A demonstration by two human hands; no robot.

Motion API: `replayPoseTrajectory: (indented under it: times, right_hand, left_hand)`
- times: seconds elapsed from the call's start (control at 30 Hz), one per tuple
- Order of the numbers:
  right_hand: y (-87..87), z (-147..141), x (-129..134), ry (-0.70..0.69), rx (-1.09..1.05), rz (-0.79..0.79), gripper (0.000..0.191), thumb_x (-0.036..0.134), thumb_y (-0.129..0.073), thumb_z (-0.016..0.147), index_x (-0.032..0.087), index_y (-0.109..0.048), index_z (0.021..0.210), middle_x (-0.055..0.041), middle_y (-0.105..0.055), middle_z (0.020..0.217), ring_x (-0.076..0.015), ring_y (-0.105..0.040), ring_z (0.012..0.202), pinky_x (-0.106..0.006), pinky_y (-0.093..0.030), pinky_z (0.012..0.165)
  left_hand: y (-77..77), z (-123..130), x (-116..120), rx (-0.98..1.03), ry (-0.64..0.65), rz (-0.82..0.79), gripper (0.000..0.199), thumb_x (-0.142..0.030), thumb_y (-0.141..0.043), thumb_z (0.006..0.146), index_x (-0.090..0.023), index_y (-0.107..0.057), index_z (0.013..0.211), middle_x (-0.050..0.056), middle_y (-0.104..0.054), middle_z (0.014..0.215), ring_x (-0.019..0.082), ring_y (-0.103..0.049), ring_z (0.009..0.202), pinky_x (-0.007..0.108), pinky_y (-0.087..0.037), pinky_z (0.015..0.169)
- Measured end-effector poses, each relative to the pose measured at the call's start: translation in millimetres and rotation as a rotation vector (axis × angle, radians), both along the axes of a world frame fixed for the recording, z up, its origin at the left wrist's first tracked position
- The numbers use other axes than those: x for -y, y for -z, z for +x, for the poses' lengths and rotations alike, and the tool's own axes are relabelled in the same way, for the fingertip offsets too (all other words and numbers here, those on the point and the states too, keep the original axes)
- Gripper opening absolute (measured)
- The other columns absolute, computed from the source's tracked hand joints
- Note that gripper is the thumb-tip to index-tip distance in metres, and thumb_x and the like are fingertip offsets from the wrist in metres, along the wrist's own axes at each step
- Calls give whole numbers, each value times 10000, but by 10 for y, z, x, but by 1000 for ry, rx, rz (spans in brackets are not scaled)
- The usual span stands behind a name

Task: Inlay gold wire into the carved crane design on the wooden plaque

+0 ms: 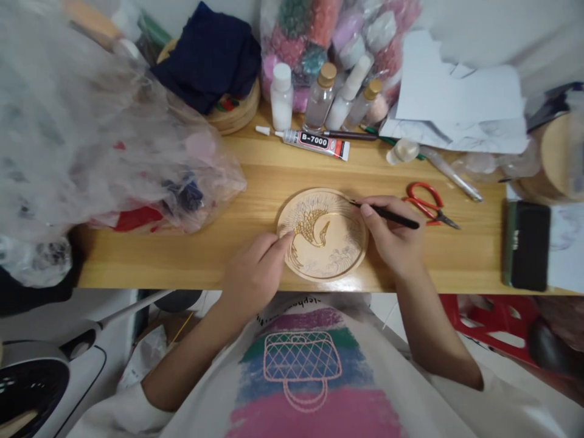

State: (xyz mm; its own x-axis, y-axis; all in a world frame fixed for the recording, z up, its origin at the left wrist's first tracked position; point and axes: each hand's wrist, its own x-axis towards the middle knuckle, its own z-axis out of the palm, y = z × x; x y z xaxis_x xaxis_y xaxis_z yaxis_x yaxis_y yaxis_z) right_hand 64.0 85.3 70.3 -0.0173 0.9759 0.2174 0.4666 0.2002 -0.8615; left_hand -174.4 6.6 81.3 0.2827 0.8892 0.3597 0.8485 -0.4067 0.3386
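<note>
A round wooden plate [329, 258] lies on the table, bearing a bird outlined in gold wire [312, 226] and fine drawn lines of feathers and waves. My left hand [258, 267] is closed at the plate's left rim, thumb and forefinger pressed on the edge. Pinched in my right hand [395, 234] is a slim black tool that looks like tweezers [393, 216]. Its tip touches or hovers just over the plate's upper right part, where the drawn feathers end. Whether the tip grips any wire is too small to tell.
Red-handled cutters [429, 204] lie right of my right hand. Behind the plate are a B-7000 glue tube [314, 143] and several small bottles [319, 97]. A clear plastic bag [182, 164] bulges at left. A phone [528, 245] stands at right, near the table's front edge [469, 283].
</note>
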Motion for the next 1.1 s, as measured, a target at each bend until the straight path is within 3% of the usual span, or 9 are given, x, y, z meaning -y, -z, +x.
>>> replayPoseTrajectory:
  times: [0.33,0.53,0.7,0.9,1.1]
  right_hand:
    - [81,-55,280,85,-131,-67,86,303,-698,870,234,-738,902,-22,-767,850,-166,-726,786,-307,-594,724]
    - [158,-62,456,125,-143,-13,88,266,-690,881,255,-746,948,-18,-768,854,-162,-729,751,-294,-592,679]
    - [164,-57,466,134,-143,-21,102,250,-688,881,263,-745,964,-18,-767,846,-166,-728,748,-305,-594,679]
    - [135,-54,467,119,-143,-17,130,218,-677,885,279,-744,979,-8,-766,868,-158,-722,771,-308,-595,714]
    - [136,-37,488,123,-131,-52,116,247,-680,885,280,-745,974,-8,-758,856,-168,-710,758,-331,-596,709]
  left_hand:
    - [-11,-278,-244,-267,233,107,246,-91,-416,1002,-94,-622,1135,56,-691,815,160,-654,733,267,-502,648]
    - [-63,-379,-444,-397,356,234,252,-83,-387,1016,-79,-618,1116,49,-692,820,147,-649,745,265,-461,632]
    - [-119,-403,-584,-467,440,189,283,-29,-402,977,-88,-628,1137,70,-698,885,160,-648,779,277,-432,635]
    - [-109,-363,-585,-511,427,187,304,-63,-349,1004,-111,-619,1136,42,-691,832,146,-646,744,269,-433,600]
    - [-126,-253,-494,-405,402,131,257,-63,-410,982,-69,-615,1137,48,-659,759,155,-627,676,278,-417,550]
